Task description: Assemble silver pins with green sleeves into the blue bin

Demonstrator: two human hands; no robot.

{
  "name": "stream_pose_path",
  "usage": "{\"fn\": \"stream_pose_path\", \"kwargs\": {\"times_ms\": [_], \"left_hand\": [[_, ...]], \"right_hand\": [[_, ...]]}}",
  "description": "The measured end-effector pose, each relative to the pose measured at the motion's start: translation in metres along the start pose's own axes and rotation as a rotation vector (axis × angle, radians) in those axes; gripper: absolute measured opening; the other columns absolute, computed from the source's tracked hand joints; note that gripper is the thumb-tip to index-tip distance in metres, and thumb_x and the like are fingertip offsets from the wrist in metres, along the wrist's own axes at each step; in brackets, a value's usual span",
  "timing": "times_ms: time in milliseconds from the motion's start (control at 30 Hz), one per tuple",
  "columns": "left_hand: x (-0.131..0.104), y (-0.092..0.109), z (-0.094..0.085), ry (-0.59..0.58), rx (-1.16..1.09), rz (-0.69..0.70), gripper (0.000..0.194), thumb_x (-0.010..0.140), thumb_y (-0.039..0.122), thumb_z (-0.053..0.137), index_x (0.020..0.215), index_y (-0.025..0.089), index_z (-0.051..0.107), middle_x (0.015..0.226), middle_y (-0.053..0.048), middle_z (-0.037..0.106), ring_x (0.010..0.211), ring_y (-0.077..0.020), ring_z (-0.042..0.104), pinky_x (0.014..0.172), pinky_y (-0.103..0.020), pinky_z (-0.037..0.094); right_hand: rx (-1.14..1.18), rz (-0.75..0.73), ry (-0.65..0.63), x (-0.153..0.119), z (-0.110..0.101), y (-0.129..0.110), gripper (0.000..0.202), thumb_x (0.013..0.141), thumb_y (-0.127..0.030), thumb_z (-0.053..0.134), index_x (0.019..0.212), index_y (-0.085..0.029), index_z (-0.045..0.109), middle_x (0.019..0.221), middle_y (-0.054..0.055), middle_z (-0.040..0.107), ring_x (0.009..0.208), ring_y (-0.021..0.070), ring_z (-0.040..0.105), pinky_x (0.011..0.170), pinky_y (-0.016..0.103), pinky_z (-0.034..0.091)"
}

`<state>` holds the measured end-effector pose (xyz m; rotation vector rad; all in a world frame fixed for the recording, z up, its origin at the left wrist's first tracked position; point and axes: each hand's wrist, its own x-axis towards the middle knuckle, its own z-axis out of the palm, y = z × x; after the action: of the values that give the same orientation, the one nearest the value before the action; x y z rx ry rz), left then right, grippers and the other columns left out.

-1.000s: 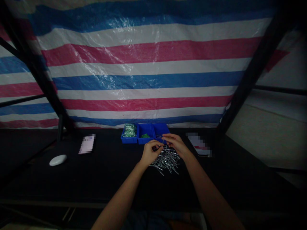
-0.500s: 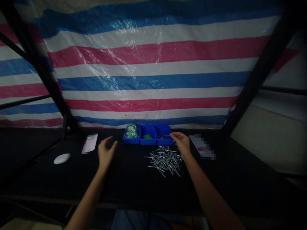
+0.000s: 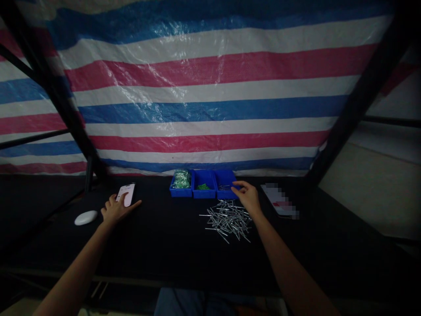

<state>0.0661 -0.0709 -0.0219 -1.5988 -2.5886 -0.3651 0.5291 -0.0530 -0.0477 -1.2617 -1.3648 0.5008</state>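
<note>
My left hand (image 3: 115,210) has its fingers spread over the lower part of a phone (image 3: 129,193) with a lit screen, lying on the black table. My right hand (image 3: 247,196) is at the right blue bin (image 3: 225,177), its fingers apart at the front right corner with nothing visible between them. A few thin metal pieces lie inside that bin. Small green pieces (image 3: 203,187) are in the middle bin, and green-and-clear packets (image 3: 181,180) fill the left one. Just in front of the bins spreads a loose pile of metal rods (image 3: 229,220).
A white oval object (image 3: 86,217) like a computer mouse lies at the left. Beyond my right hand is another phone-like object (image 3: 279,201), partly pixelated. Dark frame posts and a striped plastic sheet (image 3: 210,105) stand behind the table (image 3: 171,250).
My left hand has moved left and down onto the phone, its fingers now spread. My right hand stays by the right bin, its fingers a little further apart.
</note>
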Motion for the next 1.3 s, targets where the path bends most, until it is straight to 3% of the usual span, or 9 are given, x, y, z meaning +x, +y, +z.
{"fn": "stream_pose_path", "kwargs": {"times_ms": [367,633,800,900,1133,1300], "left_hand": [[-0.002,-0.001,-0.001,0.037,0.005,0.036,0.086,0.058,0.076,0.032,0.123,0.021,0.041,0.132,-0.017,0.026,0.110,-0.0416,0.036,0.086,-0.053,0.027],[0.011,0.009,-0.004,-0.028,0.008,0.019,0.089,0.056,0.076,0.035,0.129,0.025,0.031,0.138,-0.017,0.018,0.113,-0.0459,0.031,0.085,-0.059,0.024],[0.024,0.012,-0.006,-0.107,0.030,0.010,0.092,0.053,0.077,0.036,0.130,0.026,0.031,0.140,-0.016,0.014,0.113,-0.0478,0.030,0.083,-0.061,0.023],[0.028,0.011,-0.006,-0.108,0.043,0.009,0.094,0.052,0.078,0.036,0.130,0.026,0.032,0.139,-0.016,0.015,0.112,-0.0484,0.030,0.082,-0.062,0.023],[0.031,0.008,-0.004,-0.126,0.068,0.032,0.090,0.052,0.077,0.037,0.127,0.027,0.037,0.139,-0.016,0.016,0.112,-0.0484,0.030,0.082,-0.062,0.024],[0.035,0.000,0.002,-0.056,0.044,0.041,0.094,0.052,0.078,0.035,0.132,0.028,0.027,0.138,-0.017,0.017,0.110,-0.0473,0.032,0.081,-0.061,0.025]], "right_hand": [[0.007,-0.017,0.011,-0.002,-0.002,-0.002,0.032,0.068,-0.040,0.056,0.086,-0.014,0.062,0.070,0.007,0.064,0.050,0.0142,0.049,0.048,0.026,0.036],[0.013,-0.022,0.023,0.003,-0.001,0.004,0.031,0.066,-0.041,0.058,0.081,-0.015,0.064,0.077,0.007,0.063,0.051,0.0128,0.047,0.051,0.026,0.037],[-0.075,-0.025,-0.322,0.001,-0.011,0.004,0.028,0.065,-0.038,0.060,0.083,-0.018,0.066,0.062,0.001,0.058,0.053,0.0128,0.047,0.050,0.024,0.035],[-0.112,-0.028,-0.444,-0.003,-0.016,-0.001,0.027,0.065,-0.038,0.060,0.084,-0.019,0.066,0.056,-0.001,0.055,0.050,0.0115,0.046,0.047,0.023,0.032],[-0.139,-0.003,-0.548,-0.009,-0.014,-0.008,0.021,0.063,-0.035,0.064,0.078,-0.020,0.068,0.054,-0.001,0.057,0.049,0.0118,0.047,0.046,0.022,0.030],[-0.170,-0.013,-0.547,-0.010,-0.015,-0.009,0.023,0.064,-0.036,0.063,0.080,-0.020,0.067,0.057,0.000,0.059,0.051,0.0118,0.049,0.047,0.022,0.031]]}}
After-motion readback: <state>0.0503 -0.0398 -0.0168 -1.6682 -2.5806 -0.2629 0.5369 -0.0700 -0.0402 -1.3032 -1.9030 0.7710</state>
